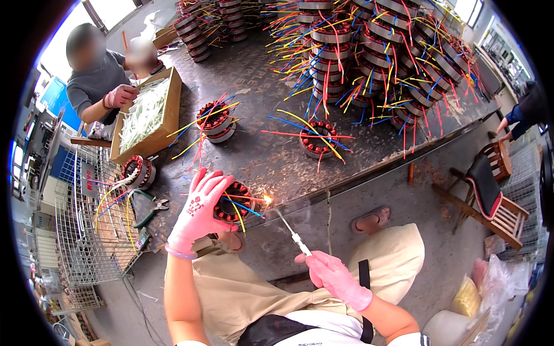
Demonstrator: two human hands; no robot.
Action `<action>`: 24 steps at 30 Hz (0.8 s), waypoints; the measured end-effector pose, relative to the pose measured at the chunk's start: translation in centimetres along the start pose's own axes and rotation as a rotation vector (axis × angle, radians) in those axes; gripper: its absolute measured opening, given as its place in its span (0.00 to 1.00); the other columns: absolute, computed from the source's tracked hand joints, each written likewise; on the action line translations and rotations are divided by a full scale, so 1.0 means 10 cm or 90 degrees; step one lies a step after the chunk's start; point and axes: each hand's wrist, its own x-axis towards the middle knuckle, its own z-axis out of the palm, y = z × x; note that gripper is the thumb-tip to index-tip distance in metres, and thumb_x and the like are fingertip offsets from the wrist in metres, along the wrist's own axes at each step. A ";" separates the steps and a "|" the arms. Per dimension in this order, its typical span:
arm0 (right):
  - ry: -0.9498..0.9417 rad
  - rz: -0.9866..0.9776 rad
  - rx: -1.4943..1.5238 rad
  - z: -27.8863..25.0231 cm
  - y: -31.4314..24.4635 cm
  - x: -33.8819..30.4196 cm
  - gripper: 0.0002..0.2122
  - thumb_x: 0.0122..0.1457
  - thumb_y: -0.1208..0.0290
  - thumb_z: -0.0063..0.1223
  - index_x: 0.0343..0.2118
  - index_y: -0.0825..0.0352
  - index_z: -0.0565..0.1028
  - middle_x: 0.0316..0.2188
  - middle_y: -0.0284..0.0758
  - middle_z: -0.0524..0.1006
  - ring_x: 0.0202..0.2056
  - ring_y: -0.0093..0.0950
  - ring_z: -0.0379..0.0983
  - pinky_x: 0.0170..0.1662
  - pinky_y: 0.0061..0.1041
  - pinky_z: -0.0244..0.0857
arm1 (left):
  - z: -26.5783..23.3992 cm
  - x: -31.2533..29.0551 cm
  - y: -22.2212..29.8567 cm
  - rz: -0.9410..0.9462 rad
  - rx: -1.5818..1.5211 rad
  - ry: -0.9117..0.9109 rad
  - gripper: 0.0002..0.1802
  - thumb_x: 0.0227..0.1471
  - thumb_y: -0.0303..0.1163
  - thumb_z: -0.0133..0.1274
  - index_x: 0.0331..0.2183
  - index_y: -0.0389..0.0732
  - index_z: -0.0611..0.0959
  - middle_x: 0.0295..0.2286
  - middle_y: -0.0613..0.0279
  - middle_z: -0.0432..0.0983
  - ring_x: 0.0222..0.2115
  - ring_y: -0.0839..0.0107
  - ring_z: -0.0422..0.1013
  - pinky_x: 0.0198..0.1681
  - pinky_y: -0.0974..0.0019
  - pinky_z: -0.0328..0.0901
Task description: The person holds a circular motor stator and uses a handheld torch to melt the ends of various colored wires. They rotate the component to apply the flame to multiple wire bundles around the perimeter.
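My left hand (201, 210), in a pink glove, grips a motor stator (234, 203) at the table's front edge. Red, yellow and blue wires stick out of it toward the right. A small bright flame (267, 199) burns by the ends of the wires. Pink-gloved too, my right hand (336, 278) is closed round a slim tool with a white handle (301, 244) and a thin metal rod (284, 219). Its tip points at the flame from the lower right, with faint smoke near it. Green-handled pliers (151, 209) lie left of my left hand.
Two single stators (315, 140) (216, 122) stand farther back, and another stator (138, 172) sits at left. Tall stator stacks (378, 52) fill the back right. A co-worker (95, 69) reaches over a box of white sleeves (175, 106). A wooden chair (487, 190) stands at right.
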 end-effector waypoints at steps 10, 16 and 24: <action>-0.009 -0.008 -0.030 0.06 -0.06 0.01 0.15 0.67 0.63 0.40 0.47 0.67 0.73 0.15 0.21 0.61 0.17 0.12 0.54 0.19 0.15 0.47 | 0.01 -0.01 0.00 -0.005 0.009 0.006 0.54 0.16 0.38 0.71 0.53 0.40 0.72 0.49 0.56 0.70 0.57 0.56 0.60 0.66 0.46 0.44; 0.001 0.010 -0.032 0.01 -0.01 0.00 0.16 0.67 0.62 0.39 0.46 0.66 0.74 0.14 0.24 0.63 0.16 0.12 0.53 0.20 0.16 0.48 | 0.02 -0.02 -0.03 -0.007 0.025 -0.015 0.57 0.18 0.43 0.72 0.55 0.40 0.70 0.51 0.52 0.68 0.59 0.54 0.58 0.66 0.47 0.44; -0.006 -0.010 -0.041 0.03 -0.01 0.02 0.16 0.67 0.61 0.39 0.46 0.67 0.74 0.14 0.25 0.63 0.16 0.13 0.54 0.19 0.17 0.48 | 0.02 -0.01 0.02 -0.006 0.010 0.009 0.55 0.16 0.38 0.72 0.54 0.40 0.71 0.49 0.54 0.69 0.57 0.56 0.59 0.66 0.47 0.44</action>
